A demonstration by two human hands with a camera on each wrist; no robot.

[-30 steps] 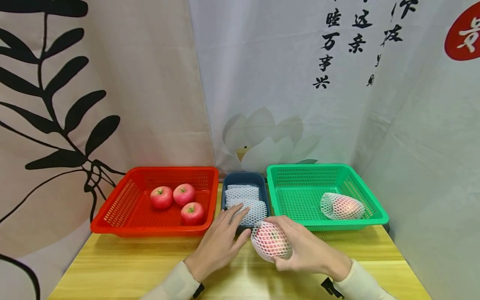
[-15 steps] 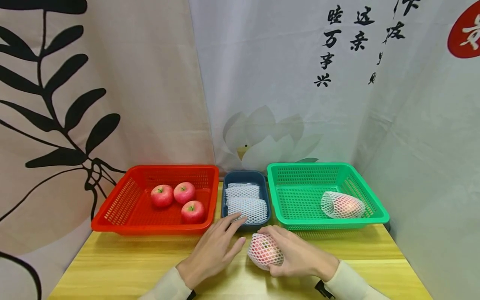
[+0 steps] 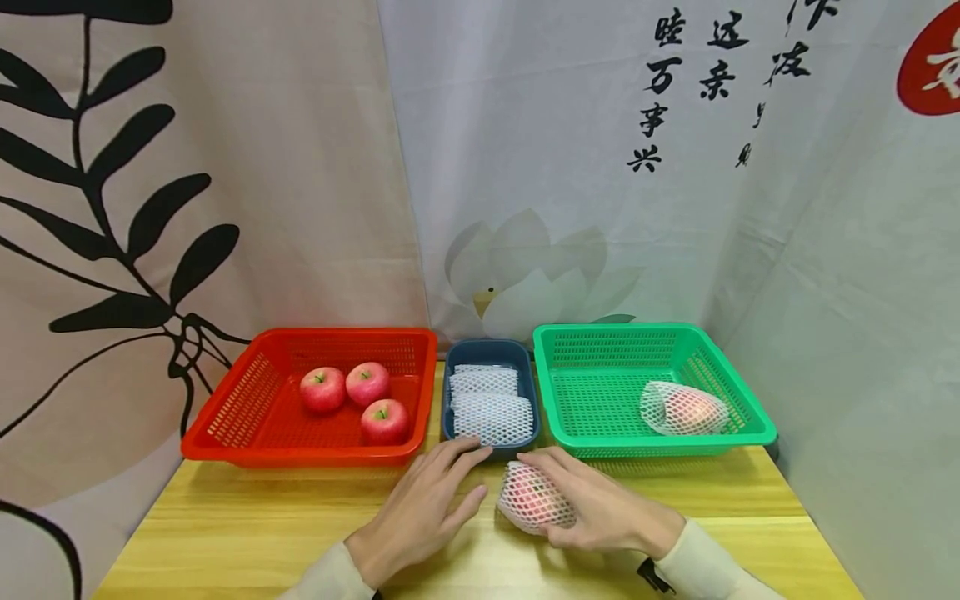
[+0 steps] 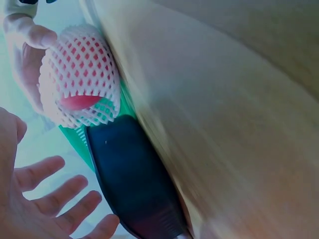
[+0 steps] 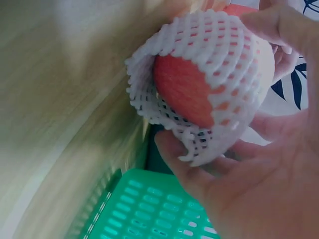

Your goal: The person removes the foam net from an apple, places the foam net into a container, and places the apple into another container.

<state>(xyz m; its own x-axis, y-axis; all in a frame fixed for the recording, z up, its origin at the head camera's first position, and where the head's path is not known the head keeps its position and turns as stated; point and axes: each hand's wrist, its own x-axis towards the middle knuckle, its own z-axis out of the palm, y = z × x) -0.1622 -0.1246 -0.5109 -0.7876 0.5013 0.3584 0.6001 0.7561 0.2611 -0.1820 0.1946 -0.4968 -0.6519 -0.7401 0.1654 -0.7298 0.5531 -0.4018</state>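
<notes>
An apple in a white foam net sleeve (image 3: 534, 500) is gripped from its right side by my right hand (image 3: 600, 504), low over the table's front middle. In the right wrist view the thumb and fingers curl round the net, and the bare red apple (image 5: 182, 89) shows through the sleeve's open end. My left hand (image 3: 423, 504), fingers spread and relaxed, is to the left of the wrapped apple and apart from it. Its fingertips overlap the front of the dark blue tray (image 3: 536, 417), where several flat foam nets (image 3: 491, 417) lie.
A red basket (image 3: 247, 454) with 3 bare apples (image 3: 385, 422) stands at the left. The green basket (image 3: 585, 443) on the right holds one netted apple (image 3: 686, 410). Behind them hangs a printed cloth (image 3: 322, 167).
Both hands have drawn back from the blue tray toward the front of the table. The netted apple moved down and slightly left with my right hand, then a touch right.
</notes>
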